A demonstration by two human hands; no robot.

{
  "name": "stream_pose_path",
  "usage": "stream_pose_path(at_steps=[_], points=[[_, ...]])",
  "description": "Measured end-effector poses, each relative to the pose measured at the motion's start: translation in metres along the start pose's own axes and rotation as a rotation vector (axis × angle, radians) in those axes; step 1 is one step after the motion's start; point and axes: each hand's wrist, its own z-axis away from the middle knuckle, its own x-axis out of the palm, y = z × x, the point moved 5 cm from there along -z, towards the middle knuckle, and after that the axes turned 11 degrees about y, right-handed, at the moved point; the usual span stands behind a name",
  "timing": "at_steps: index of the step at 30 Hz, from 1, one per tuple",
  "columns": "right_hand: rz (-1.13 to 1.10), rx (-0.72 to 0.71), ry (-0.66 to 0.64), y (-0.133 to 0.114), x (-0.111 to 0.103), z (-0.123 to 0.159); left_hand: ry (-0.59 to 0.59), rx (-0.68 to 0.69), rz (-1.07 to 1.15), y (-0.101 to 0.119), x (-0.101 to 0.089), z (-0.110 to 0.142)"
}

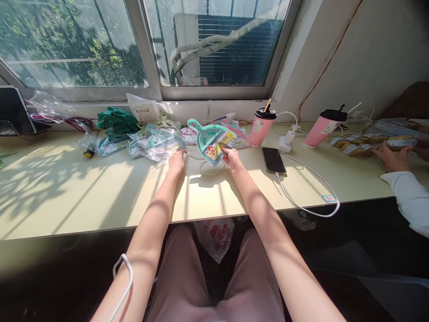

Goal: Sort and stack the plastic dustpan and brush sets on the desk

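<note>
A green mini dustpan point(203, 137) with a small brush and a yellow printed label is in my right hand point(233, 159). The fingers pinch its lower right edge and hold it tilted just above the table, handle toward the window. My left hand point(177, 162) rests low on the table, fingers closed at the edge of a clear plastic bag point(164, 150). That bag lies over a pile of wrapped dustpans point(152, 137). A pink dustpan point(239, 138) lies behind the one I hold. My left fingertips are partly hidden.
Pink cups point(260, 129) point(323, 129), a charging phone point(274, 160) and a looped white cable point(315, 212) are to the right. A green bag point(117, 120) and a yellow-black object point(88, 153) are left. At far right, another person's hand point(393, 156) holds a packaged item.
</note>
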Motion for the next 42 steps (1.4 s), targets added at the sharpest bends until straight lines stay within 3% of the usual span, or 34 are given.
stream_pose_path(at_steps=[3, 5, 8, 14, 20, 27, 30, 36, 39, 42], points=[[0.039, -0.004, -0.007, 0.0, -0.001, -0.001, 0.049, 0.076, -0.162, 0.011, -0.006, 0.002], [0.085, -0.005, -0.031, 0.001, -0.001, -0.002, 0.134, 0.026, -0.234, 0.009, -0.015, 0.001], [0.184, 0.013, -0.066, 0.005, 0.0, -0.003, 0.147, -0.06, -0.24, -0.002, -0.021, -0.001], [0.335, 0.024, -0.05, 0.01, 0.002, -0.003, 0.285, -0.252, 0.074, -0.024, -0.028, -0.006], [0.351, 0.003, -0.131, 0.009, 0.006, 0.001, 0.403, -0.376, 0.287, -0.031, -0.034, -0.005], [0.243, -0.03, -0.078, 0.014, 0.011, 0.006, 0.365, -0.132, 0.295, -0.002, -0.035, -0.002], [0.19, -0.046, -0.079, 0.013, 0.012, 0.009, 0.417, -0.035, 0.27, 0.013, -0.041, 0.003], [0.23, -0.08, -0.187, 0.006, 0.017, 0.014, 0.531, -0.074, 0.272, 0.018, -0.06, 0.009], [0.253, -0.099, -0.213, 0.008, 0.02, 0.017, 0.493, -0.062, 0.271, 0.019, -0.062, 0.01], [0.201, -0.091, -0.144, 0.014, 0.018, 0.015, 0.445, -0.024, 0.29, 0.021, -0.058, 0.01]])
